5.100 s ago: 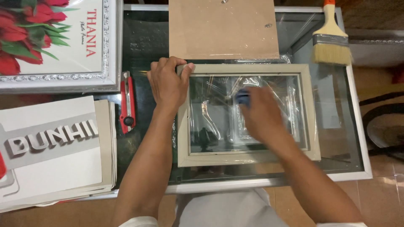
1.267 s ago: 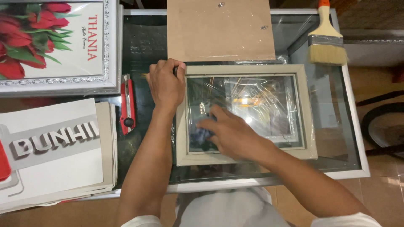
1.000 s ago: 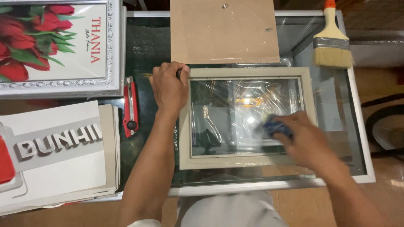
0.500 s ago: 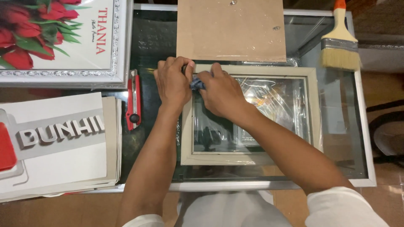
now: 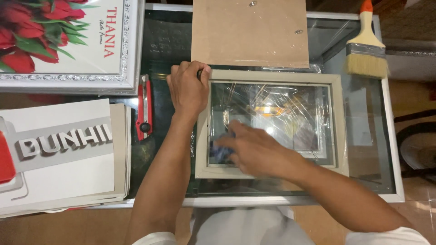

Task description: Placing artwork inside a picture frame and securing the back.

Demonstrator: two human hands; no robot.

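— Glass is filling the middle of that pale picture frame (image 5: 272, 76), and it is lying flat on the glass-topped table (image 5: 372, 149), right in front of the person. I am guessing the pane is fragile and slick, so the stiff wooden border is the safer place to take hold.

— That is where the left hand (image 5: 188, 88) is sitting: its grip is closing over the frame's top left corner, fingers curled on the rim, pinning it down.

— And the right hand (image 5: 254, 149)?

— It is pressing a small blue cloth (image 5: 221, 152) against the pane near the lower left. The grip is bunching around the cloth, though motion blur is hiding how tightly.

— What is lying around?

— Stiff brown backing board (image 5: 250, 34) is touching the frame's top edge. A red utility knife (image 5: 144, 109) is resting just left of the forearm, and a soft-bristled paintbrush (image 5: 367, 50) is sitting near the far right corner. A silver-framed tulip print (image 5: 63, 41) and a stack of pale card sheets (image 5: 59, 159) are overlapping the table's left side.
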